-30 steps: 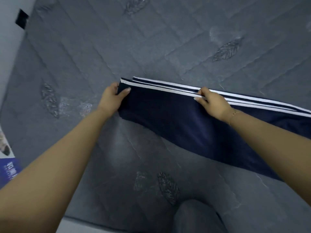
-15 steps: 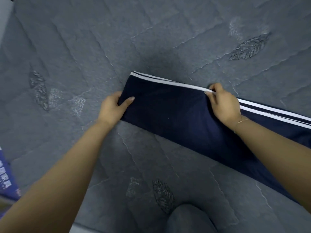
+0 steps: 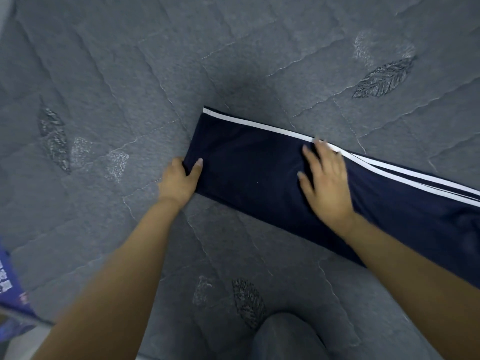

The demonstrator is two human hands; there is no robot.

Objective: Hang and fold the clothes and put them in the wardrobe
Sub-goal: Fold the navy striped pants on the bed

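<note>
Navy trousers (image 3: 259,167) lie on the grey quilted mattress (image 3: 130,74), a knee (image 3: 285,336) nearby.

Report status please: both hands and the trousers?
Left hand pinches navy white-striped trousers at the end. Right hand flat on them. Nothing in the way.

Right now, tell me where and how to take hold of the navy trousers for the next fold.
Take the navy trousers at the short folded end, where the left hand already pinches the near corner. Come in from the left, thumb on top. That end is a straight, layered edge; the rest runs off to the right, lying flat on the grey mattress under the open right hand.
</note>
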